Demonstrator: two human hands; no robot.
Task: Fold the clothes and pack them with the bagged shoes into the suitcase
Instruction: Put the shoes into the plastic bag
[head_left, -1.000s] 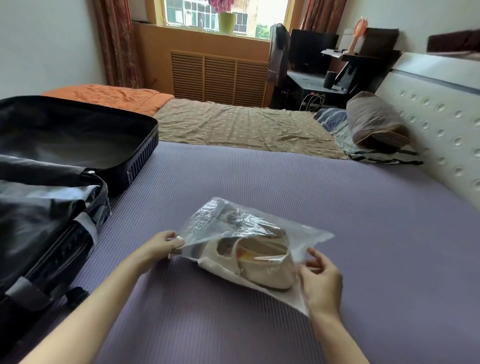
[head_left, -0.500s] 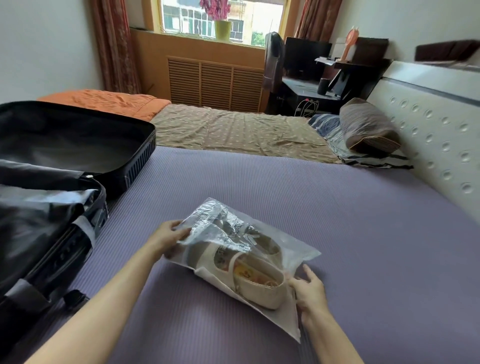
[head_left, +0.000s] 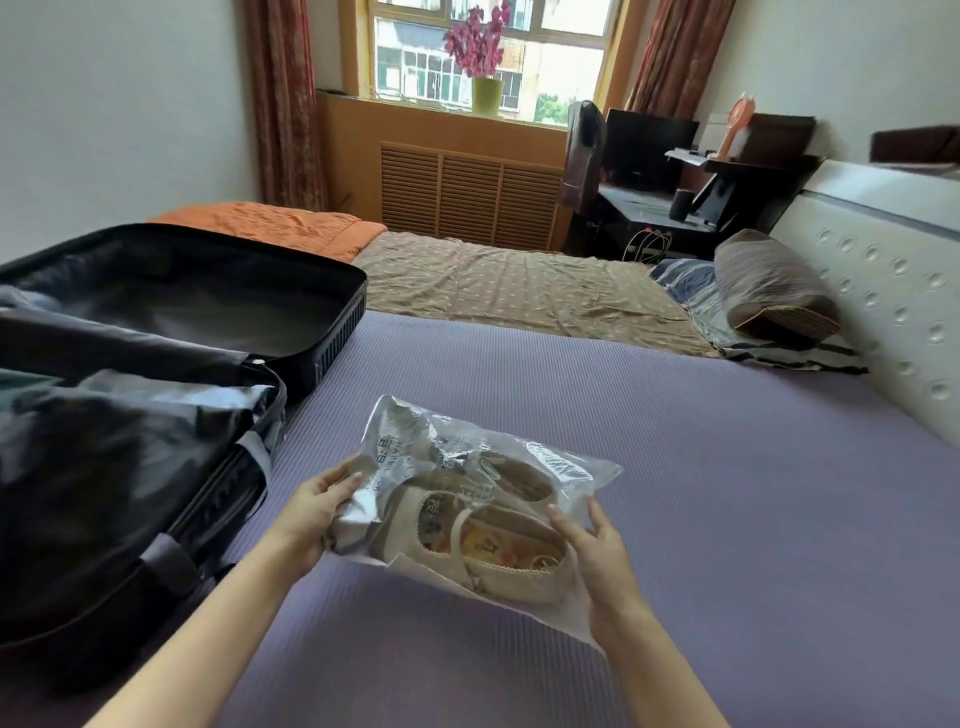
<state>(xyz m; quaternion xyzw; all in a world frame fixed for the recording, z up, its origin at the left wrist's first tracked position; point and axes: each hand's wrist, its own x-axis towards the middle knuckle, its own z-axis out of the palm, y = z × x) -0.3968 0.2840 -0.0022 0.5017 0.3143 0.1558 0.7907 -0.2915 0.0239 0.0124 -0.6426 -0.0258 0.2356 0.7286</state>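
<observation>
The bed (head_left: 675, 493) with its purple cover fills most of our view, and the suitcase (head_left: 337, 332) lies open on its left side, the far half dark and bare inside, the near half heaped with dark, glossy stuff too blurred for us to name. What has changed is the clear bag (head_left: 415, 441): a moment ago it lay flat on the cover with our hands only at its ends, and now its left end is raised and crumpled while the near right corner trails down toward the cover, a shadow showing beneath it. We judge that the bag is being picked up to go across to the suitcase just beside it on the left, so the shoe step of the packing is under way and not yet done. Inside the bag the pair of beige shoes (head_left: 498, 551) sits side by side, toes toward our right, and has slid to the lower, nearer part. The left grip (head_left: 311, 509) is closed on the bag's bunched left end, thumb on top and fingers curled below. The right grip (head_left: 597, 551) has moved from the near corner up to the shoes' toe end and is spread wide, its fingers nearly straight and pressed against the plastic, steadying and not pinching.
</observation>
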